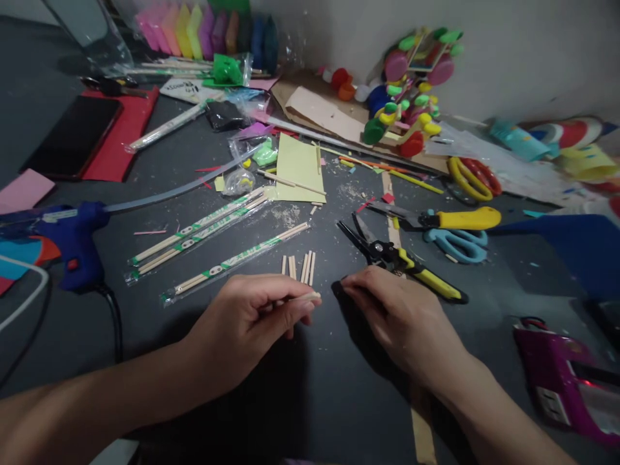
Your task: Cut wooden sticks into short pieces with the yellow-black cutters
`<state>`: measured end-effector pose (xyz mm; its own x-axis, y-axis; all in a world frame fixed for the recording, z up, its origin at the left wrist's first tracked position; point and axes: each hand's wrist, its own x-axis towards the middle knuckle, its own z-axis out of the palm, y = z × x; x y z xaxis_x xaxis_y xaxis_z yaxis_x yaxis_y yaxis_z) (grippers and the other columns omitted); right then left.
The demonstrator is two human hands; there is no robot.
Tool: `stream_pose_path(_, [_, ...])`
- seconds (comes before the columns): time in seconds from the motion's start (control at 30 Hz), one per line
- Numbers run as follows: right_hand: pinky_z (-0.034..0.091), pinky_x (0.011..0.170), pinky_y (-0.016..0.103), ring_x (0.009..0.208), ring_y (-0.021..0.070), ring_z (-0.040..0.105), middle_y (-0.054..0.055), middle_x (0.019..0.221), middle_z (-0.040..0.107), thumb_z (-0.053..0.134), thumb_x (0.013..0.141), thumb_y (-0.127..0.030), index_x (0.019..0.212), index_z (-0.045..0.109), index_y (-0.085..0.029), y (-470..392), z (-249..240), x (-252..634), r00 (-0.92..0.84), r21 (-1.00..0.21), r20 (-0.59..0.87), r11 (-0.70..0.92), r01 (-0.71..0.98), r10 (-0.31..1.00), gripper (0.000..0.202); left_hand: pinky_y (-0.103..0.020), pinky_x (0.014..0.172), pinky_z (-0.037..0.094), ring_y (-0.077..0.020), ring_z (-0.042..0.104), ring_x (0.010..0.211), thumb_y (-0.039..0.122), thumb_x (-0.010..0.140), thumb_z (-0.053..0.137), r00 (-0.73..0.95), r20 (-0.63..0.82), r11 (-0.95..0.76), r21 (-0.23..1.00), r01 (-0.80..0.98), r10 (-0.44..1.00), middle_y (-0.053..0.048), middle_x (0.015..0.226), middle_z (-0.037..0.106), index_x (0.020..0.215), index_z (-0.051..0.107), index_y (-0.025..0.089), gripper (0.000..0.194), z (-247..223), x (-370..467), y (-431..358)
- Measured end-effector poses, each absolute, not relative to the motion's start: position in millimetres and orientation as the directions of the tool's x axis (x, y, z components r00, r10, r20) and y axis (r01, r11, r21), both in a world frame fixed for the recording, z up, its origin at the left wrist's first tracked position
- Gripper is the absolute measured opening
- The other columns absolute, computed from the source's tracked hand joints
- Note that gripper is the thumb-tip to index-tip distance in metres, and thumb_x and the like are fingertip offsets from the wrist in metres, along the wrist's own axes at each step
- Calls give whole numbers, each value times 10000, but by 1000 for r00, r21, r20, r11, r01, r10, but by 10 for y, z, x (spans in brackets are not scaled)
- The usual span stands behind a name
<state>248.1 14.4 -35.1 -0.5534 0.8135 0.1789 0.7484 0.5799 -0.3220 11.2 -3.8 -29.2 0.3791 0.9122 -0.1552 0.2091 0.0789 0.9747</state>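
Between the thumb and fingers of my left hand is a short piece of wooden stick, its pale tip poking out to the right. My right hand hovers just above the dark table with thumb and forefinger pinched together; whether anything tiny sits in that pinch cannot be seen. Several cut stick pieces lie in a row just beyond my left hand. Close past my right hand rest yellow-and-black cutters, jaws apart. Wrapped chopsticks lie to the left.
A blue glue gun with its cord is at left, near a phone on red card. Scissors and a yellow-handled tool lie at right, a purple device nearer. Colourful clay packs and clay models stand behind.
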Motion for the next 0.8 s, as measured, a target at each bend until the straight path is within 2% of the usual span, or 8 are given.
stream_pose_path(0.1, [447, 587, 266, 643, 169, 643, 40, 761, 674, 483, 999, -206, 899, 606, -179, 138, -350, 2477, -517, -308, 184, 549, 777, 836, 161, -163, 493, 411, -70, 555, 575, 303, 974, 537, 386, -173, 90, 970, 224, 906, -3, 707, 673, 860, 739, 143, 281, -300, 115, -34])
stream_pose_path(0.4, [444, 580, 248, 619, 152, 635, 18, 725, 673, 535, 971, -214, 865, 630, -187, 158, -354, 2447, -488, -322, 163, 513, 796, 858, 146, -177, 495, 403, -76, 544, 576, 334, 970, 547, 385, -206, 126, 967, 222, 900, -7, 710, 673, 865, 743, 154, 286, -306, 118, -54])
stream_pose_path(0.53, [430, 559, 251, 594, 152, 623, 15, 697, 661, 528, 971, -220, 843, 628, -187, 147, -358, 2442, -490, -329, 162, 515, 792, 857, 166, -176, 485, 401, -76, 543, 571, 355, 969, 551, 386, -227, 160, 967, 198, 894, -3, 702, 673, 824, 720, 166, 292, -320, 118, -62])
stream_pose_path(0.6, [429, 553, 254, 588, 154, 625, 12, 693, 662, 526, 970, -220, 842, 630, -193, 146, -358, 2446, -495, -334, 170, 522, 785, 852, 167, -167, 480, 404, -73, 547, 570, 354, 975, 541, 385, -238, 187, 968, 167, 892, 5, 717, 680, 868, 700, 183, 256, -332, 115, -68])
stream_pose_path(0.7, [462, 576, 257, 619, 157, 650, 19, 736, 687, 537, 970, -214, 868, 632, -198, 135, -330, 2442, -485, -348, 208, 528, 775, 850, 140, -155, 477, 426, -73, 570, 570, 323, 993, 499, 395, -312, 311, 948, 69, 864, 16, 778, 704, 1009, 610, 218, 153, -343, 119, -61])
stream_pose_path(0.8, [510, 643, 247, 716, 151, 685, 20, 833, 717, 561, 964, -174, 964, 635, -213, 66, -261, 2403, -450, -475, 266, 522, 709, 852, 84, -153, 427, 423, -93, 585, 553, 296, 986, 490, 464, -427, 521, 849, -88, 776, 15, 782, 709, 987, 485, 235, 62, -333, 137, -33])
